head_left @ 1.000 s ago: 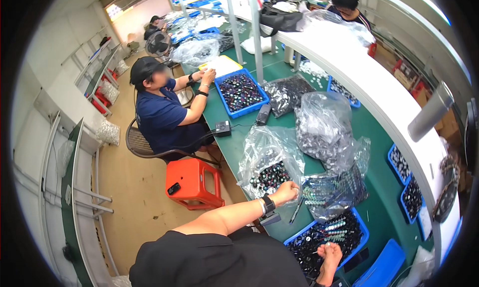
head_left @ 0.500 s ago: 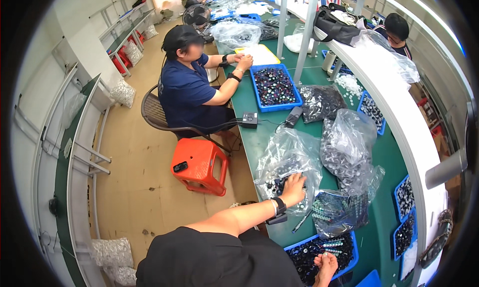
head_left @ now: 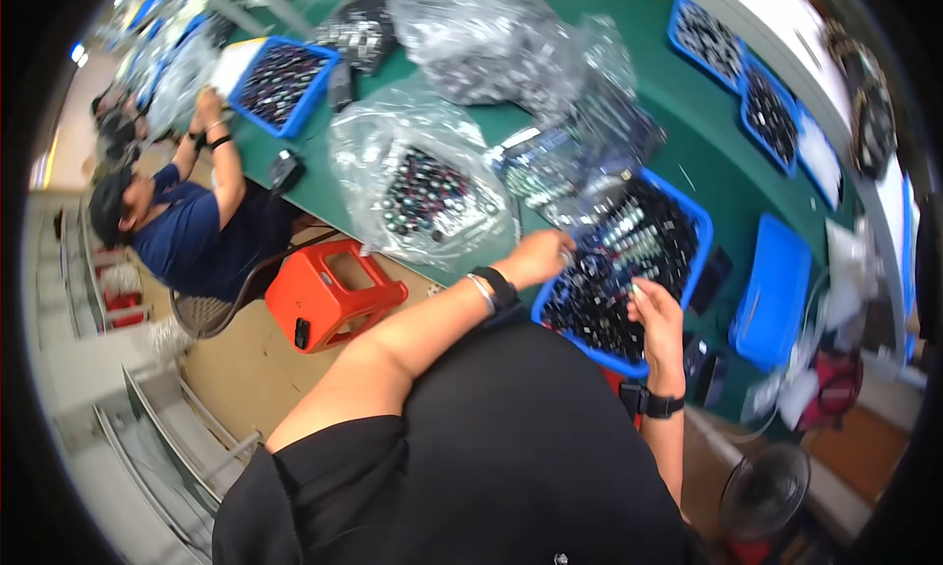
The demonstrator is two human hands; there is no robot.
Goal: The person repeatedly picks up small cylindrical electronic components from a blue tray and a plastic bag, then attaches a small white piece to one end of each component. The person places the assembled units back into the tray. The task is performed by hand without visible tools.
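My left hand [head_left: 538, 258] hovers by the left edge of a blue tray [head_left: 703, 239], its fingertips pressed together; whatever is in them is too small to make out. Over the tray's right side my right hand [head_left: 660, 317] pinches with thumb and forefinger around something tiny and pale. Small dark glossy pieces [head_left: 597, 314] fill the tray, and rows of pale greenish beads [head_left: 638, 246] lie across them. Left of the tray sits an opened clear plastic bag [head_left: 359, 157] with round shiny dark and pale beads [head_left: 422, 194] in it.
Bulging clear bags [head_left: 481, 34] and a flat bag [head_left: 580, 157] lie beyond my tray. An upturned-looking blue tray [head_left: 773, 290] stands to the right. A co-worker [head_left: 192, 221] sits at left by another full tray [head_left: 285, 84]. An orange stool [head_left: 319, 295] stands beside the green table [head_left: 678, 103].
The view has turned to the right. My left hand has come out of the plastic bag to the blue tray. My right hand stays at the tray, fingers still pinched.
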